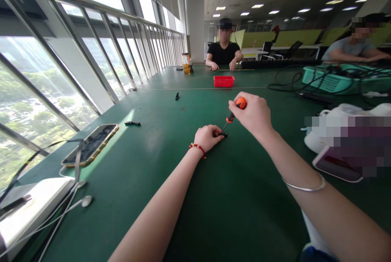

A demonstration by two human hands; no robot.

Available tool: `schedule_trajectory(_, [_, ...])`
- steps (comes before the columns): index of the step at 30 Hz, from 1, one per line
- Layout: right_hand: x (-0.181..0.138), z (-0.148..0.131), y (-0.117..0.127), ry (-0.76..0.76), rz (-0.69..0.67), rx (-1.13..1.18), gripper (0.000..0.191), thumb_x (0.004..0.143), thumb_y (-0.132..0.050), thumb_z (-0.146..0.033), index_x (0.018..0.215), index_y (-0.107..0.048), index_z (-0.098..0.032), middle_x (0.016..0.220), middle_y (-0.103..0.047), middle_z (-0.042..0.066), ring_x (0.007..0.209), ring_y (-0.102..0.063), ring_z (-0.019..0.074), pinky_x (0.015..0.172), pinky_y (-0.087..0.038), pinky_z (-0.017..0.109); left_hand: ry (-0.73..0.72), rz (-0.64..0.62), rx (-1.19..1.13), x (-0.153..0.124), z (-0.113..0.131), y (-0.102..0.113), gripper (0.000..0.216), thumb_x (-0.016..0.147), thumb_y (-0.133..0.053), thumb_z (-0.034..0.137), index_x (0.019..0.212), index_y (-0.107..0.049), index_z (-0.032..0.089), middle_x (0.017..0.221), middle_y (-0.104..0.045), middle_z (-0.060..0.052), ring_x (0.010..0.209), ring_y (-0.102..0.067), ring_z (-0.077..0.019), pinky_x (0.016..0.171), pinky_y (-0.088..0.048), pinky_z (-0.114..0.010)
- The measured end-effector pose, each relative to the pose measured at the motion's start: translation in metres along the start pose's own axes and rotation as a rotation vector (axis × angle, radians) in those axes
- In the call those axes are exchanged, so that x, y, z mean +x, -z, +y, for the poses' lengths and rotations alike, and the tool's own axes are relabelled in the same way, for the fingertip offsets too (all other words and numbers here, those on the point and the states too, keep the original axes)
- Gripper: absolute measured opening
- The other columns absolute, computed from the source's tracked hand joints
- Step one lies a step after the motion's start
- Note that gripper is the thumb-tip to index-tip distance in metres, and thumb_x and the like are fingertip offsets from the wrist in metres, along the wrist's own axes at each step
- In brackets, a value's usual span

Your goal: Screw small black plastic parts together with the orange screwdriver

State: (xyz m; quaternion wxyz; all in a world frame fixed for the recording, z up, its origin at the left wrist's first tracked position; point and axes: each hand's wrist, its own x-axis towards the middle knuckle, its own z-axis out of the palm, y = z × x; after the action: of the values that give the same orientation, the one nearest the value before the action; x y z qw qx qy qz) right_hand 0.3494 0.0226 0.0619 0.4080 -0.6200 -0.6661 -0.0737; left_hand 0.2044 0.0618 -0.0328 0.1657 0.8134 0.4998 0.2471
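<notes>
My left hand (208,136) rests on the green table (171,197), its fingers pinched round a small black part (222,134). My right hand (254,113) is closed round the orange handle of a small screwdriver (236,109). The screwdriver slants down to the left and its tip meets the black part. A red bead bracelet sits on my left wrist, and a thin silver bangle on my right forearm.
A phone (91,144) lies at the left with white earphones (82,201) and a white box. Two small black parts (132,123) (177,96) lie further out. A red tray (224,81) stands ahead. Two other people sit at the far end. Cables and a teal basket (330,79) are at the right.
</notes>
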Motion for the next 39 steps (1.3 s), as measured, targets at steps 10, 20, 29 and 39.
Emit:
schedule_trajectory(10, [-0.001, 0.002, -0.003, 0.003, 0.001, -0.037, 0.025, 0.079, -0.05, -0.042, 0.065, -0.052, -0.021, 0.057, -0.053, -0.001, 0.052, -0.044, 0.0124, 0.047, -0.025, 0.023, 0.004, -0.005, 0.009, 0.0, 0.001, 0.001, 0.017, 0.074, -0.061, 0.035, 0.085, -0.066, 0.022, 0.081, -0.067, 0.002, 0.075, -0.058, -0.014, 0.063, -0.042, -0.023])
schedule_trajectory(20, [0.0, 0.0, -0.001, -0.006, -0.005, -0.037, 0.023, 0.078, -0.05, -0.041, 0.065, -0.052, -0.022, 0.057, -0.053, -0.001, 0.053, -0.045, 0.0134, 0.048, -0.026, 0.024, 0.006, -0.002, 0.003, 0.0, 0.001, 0.0, 0.017, 0.074, -0.061, 0.035, 0.084, -0.066, 0.022, 0.08, -0.067, 0.002, 0.074, -0.058, -0.014, 0.062, -0.042, -0.023])
schedule_trajectory(29, [-0.002, -0.007, 0.004, -0.03, -0.076, -0.038, 0.017, 0.073, -0.053, -0.036, 0.085, -0.051, -0.024, 0.067, -0.058, -0.001, 0.058, -0.05, 0.0166, 0.049, -0.027, 0.025, 0.009, 0.006, -0.004, 0.0, 0.002, 0.0, 0.017, 0.073, -0.062, 0.035, 0.084, -0.066, 0.021, 0.08, -0.067, 0.002, 0.074, -0.058, -0.0144, 0.062, -0.042, -0.024])
schedule_trajectory(39, [-0.002, -0.011, 0.008, 0.01, -0.125, -0.059, 0.026, 0.082, -0.044, -0.045, 0.072, -0.054, -0.024, 0.061, -0.058, 0.001, 0.057, -0.05, 0.0175, 0.05, -0.026, 0.026, 0.006, -0.003, 0.0, 0.0, 0.001, 0.0, 0.018, 0.074, -0.061, 0.035, 0.085, -0.066, 0.022, 0.081, -0.067, 0.002, 0.075, -0.058, -0.0146, 0.064, -0.043, -0.024])
